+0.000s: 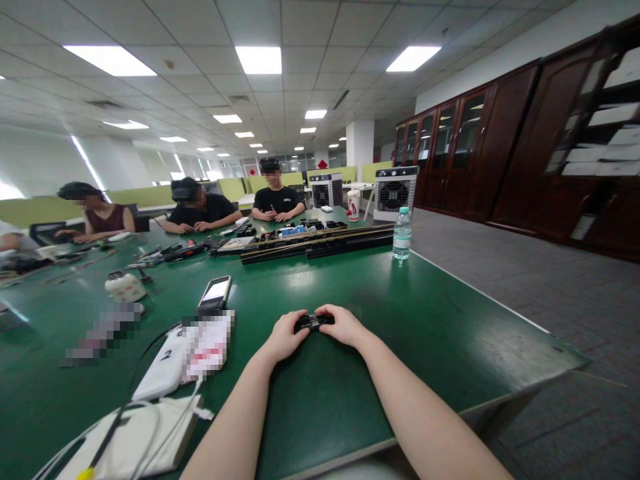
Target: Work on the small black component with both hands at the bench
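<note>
Two bare hands are meeting over the green table (425, 313), holding one small black device (314, 323) between them. The left hand (288, 336) is gripping its left end and the right hand (346, 324) is closing around its right end, leaving only the middle showing; whether the device is touching the tabletop I cannot tell. It is sitting well apart from the other things. To the left, a phone (217, 291) is lying near a white slab (159, 371) marked 2, and below that a white cable (156, 427) is looping over a pale pad (173, 437). Beyond the hands, long black bars (350, 245) are stretching across the table, while a clear bottle (401, 237) is standing upright near their right end.
</note>
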The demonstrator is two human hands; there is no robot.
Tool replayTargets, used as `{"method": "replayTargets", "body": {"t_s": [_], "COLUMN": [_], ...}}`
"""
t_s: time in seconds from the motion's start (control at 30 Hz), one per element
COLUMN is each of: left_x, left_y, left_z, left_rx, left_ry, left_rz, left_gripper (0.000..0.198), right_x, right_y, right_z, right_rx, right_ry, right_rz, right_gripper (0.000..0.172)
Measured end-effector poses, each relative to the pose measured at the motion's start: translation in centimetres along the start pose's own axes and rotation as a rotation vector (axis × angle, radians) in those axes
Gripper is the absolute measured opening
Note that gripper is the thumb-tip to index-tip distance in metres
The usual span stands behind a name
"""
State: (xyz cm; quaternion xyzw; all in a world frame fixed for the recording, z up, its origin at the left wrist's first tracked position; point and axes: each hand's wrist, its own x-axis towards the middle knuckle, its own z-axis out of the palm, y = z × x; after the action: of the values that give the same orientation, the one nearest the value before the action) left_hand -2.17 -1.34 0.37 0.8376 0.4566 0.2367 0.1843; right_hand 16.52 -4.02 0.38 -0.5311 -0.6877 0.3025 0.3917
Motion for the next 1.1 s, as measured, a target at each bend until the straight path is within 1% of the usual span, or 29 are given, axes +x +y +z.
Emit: {"method": "replayTargets", "body": {"t_s": [0.17, 0.5, 0.83, 1.1], "left_x": [-0.02, -0.01, 0.09, 0.19], "left_y": [0.03, -0.03, -0.04, -0.21], "left_z": [0.00, -0.04, 0.05, 0.25], "left_rx": [-0.001, -0.008, 0.031, 0.011], "left_ry": [-0.004, -0.004, -0.014, 0.000], "left_rz": [-0.006, 0.010, -0.004, -0.028], "left_gripper": [0.043, 0.042, 0.042, 0.041], "right_x": [-0.02, -0.14, -0.03, 0.07], "right_y": [-0.01, -0.23, 0.04, -0.04], "right_z": [0.00, -0.06, -0.02, 0.01], "right_rx": [-0.007, -0.021, -0.015, 0.011], "right_ry": [-0.002, 0.004, 0.004, 0.033], "right_rz": [0.012, 0.012, -0.011, 0.011], "right_gripper": [0.041, 0.038, 0.038, 0.041]}}
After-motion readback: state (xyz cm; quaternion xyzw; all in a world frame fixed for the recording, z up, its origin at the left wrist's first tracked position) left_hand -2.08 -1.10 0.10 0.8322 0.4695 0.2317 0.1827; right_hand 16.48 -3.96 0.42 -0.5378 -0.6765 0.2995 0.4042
